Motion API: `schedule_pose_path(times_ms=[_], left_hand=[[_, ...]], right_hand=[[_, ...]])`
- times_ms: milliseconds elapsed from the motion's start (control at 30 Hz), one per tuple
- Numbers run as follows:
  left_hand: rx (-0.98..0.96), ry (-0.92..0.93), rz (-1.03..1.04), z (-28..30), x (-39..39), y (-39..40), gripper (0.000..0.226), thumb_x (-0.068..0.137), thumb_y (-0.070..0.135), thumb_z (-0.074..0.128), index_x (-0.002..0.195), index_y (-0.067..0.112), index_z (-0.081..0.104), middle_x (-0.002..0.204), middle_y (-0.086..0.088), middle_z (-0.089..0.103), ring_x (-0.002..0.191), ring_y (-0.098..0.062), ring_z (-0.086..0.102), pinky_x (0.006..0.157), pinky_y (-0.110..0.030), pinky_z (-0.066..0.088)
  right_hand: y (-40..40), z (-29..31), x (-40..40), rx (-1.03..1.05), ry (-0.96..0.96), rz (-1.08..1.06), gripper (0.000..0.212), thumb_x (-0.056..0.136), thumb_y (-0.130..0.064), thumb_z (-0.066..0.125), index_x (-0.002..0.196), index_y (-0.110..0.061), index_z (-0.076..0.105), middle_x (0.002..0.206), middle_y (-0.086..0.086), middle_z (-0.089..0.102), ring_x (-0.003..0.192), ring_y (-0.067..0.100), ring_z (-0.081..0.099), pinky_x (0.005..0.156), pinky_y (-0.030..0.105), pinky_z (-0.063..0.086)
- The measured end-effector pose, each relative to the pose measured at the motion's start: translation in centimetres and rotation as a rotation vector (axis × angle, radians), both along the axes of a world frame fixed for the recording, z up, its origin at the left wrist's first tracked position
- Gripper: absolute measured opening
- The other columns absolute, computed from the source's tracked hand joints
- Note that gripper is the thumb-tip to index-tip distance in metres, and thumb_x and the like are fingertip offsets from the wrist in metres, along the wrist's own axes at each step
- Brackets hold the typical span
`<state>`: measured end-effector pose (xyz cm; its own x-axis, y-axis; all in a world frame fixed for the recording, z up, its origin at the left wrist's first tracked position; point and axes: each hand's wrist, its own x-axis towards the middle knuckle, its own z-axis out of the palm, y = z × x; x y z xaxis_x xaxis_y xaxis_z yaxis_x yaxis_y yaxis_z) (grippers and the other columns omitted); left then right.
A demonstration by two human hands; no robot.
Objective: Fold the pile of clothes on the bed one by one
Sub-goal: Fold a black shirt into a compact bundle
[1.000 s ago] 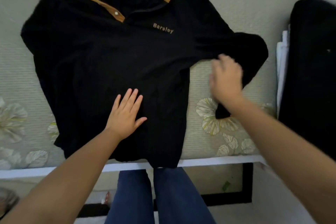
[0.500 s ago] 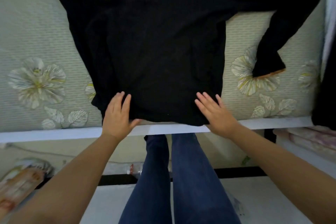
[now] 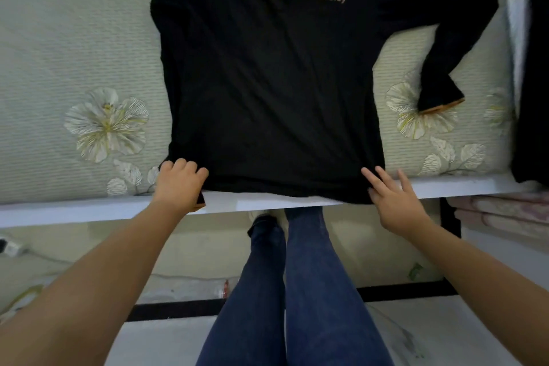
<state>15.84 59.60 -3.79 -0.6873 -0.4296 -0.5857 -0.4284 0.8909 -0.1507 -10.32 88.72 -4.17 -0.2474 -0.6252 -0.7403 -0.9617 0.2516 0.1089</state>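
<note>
Shirt [image 3: 273, 83] collar cut off, left hand [image 3: 178, 184] gripping hem

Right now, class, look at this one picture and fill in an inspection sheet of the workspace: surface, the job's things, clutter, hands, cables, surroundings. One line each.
Surface: bed with pale floral cover; white frame edge along the front.
Job's things: black shirt lies face up, tan collar, hem at the bed's front edge; one sleeve bent out to the side, the other not clearly visible.
Clutter: dark clothing at the bed's right edge.
Hands: left hand grips the hem corner; right hand rests with straight fingers on the other corner.
Cables: white cord and plug on the floor, left.
Surroundings: person's legs in blue jeans; small litter on the floor under the bed.
</note>
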Motion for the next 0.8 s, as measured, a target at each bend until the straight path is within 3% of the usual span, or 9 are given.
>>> schedule_pose_path(times_ms=[67,133,200,267,367,467,667,733,800], left_hand=[[0.040,0.117,-0.056,0.5,1.0,0.4,0.043,0.044,0.020,0.087,0.081,0.010,0.067,0.080,-0.012,0.061,0.079,-0.029,0.061,0.071,-0.037,0.047],[0.095,0.280,-0.017,0.6,1.5,1.1,0.050,0.025,0.012,0.092,0.067,0.001,0.067,0.078,-0.022,0.064,0.077,-0.038,0.065,0.067,-0.050,0.051],[0.199,0.270,0.178,0.3,1.6,1.7,0.044,0.051,0.011,0.086,0.089,-0.001,0.066,0.107,-0.028,0.058,0.101,-0.045,0.057,0.082,-0.056,0.048],[0.185,0.267,0.354,0.0,1.6,2.1,0.035,0.081,0.020,0.060,0.112,0.006,0.057,0.122,-0.019,0.050,0.109,-0.039,0.052,0.089,-0.054,0.047],[0.303,0.322,0.417,0.3,1.1,2.2,0.030,0.072,0.007,0.069,0.100,0.001,0.059,0.097,-0.019,0.057,0.087,-0.037,0.058,0.066,-0.045,0.052],[0.157,0.244,0.424,0.2,0.9,1.3,0.035,0.078,0.007,0.061,0.112,0.008,0.051,0.102,-0.011,0.056,0.093,-0.030,0.054,0.066,-0.031,0.034],[0.110,0.325,0.663,0.5,0.6,0.5,0.029,0.084,-0.002,0.047,0.112,0.001,0.057,0.119,-0.018,0.050,0.104,-0.034,0.047,0.076,-0.040,0.041],[0.176,0.466,0.517,1.3,0.2,0.7,0.031,0.073,-0.014,0.057,0.103,-0.005,0.061,0.113,-0.023,0.056,0.095,-0.037,0.056,0.072,-0.040,0.048],[0.208,0.482,0.222,2.0,-0.1,0.9,0.038,0.044,-0.019,0.076,0.079,-0.008,0.066,0.078,-0.021,0.064,0.063,-0.032,0.062,0.054,-0.032,0.052]], right_hand=[[-0.2,0.3,1.1,-0.094,0.033,-0.078,0.026,0.090,-0.012,0.041,0.103,-0.008,0.063,0.155,0.005,0.008,0.142,0.027,0.010,0.112,0.051,0.002],[-0.5,0.5,1.5,-0.279,0.095,-0.097,0.016,0.066,-0.008,0.074,0.078,0.000,0.068,0.134,0.019,0.049,0.123,0.039,0.046,0.100,0.062,0.030],[-1.7,0.7,2.1,-0.389,0.082,-0.096,0.040,0.040,-0.011,0.088,0.073,0.001,0.068,0.102,0.022,0.067,0.096,0.039,0.064,0.080,0.061,0.045],[-3.1,0.6,2.8,-0.394,0.038,-0.101,0.057,0.031,-0.024,0.092,0.078,0.000,0.069,0.086,0.019,0.068,0.082,0.035,0.067,0.072,0.050,0.052],[-5.4,0.1,3.2,-0.407,0.018,-0.008,0.059,0.017,-0.023,0.092,0.068,-0.007,0.068,0.063,0.010,0.061,0.056,0.027,0.061,0.050,0.028,0.049],[-7.2,-0.5,1.2,-0.414,-0.111,0.176,0.049,0.006,-0.007,0.087,0.048,-0.012,0.062,0.045,0.002,0.052,0.039,0.017,0.052,0.038,0.014,0.038],[-6.4,0.7,-1.4,-0.407,-0.294,0.259,0.044,0.019,-0.013,0.094,0.044,-0.013,0.058,0.042,0.000,0.050,0.036,0.013,0.050,0.033,0.010,0.035],[-5.7,1.6,-1.9,-0.421,-0.285,0.202,0.042,0.025,-0.015,0.094,0.048,-0.010,0.059,0.045,0.001,0.052,0.038,0.014,0.052,0.033,0.012,0.034],[-4.8,2.0,-2.4,-0.352,-0.231,0.153,0.030,0.058,-0.019,0.085,0.076,-0.006,0.065,0.066,0.006,0.061,0.059,0.018,0.060,0.045,0.018,0.044]])
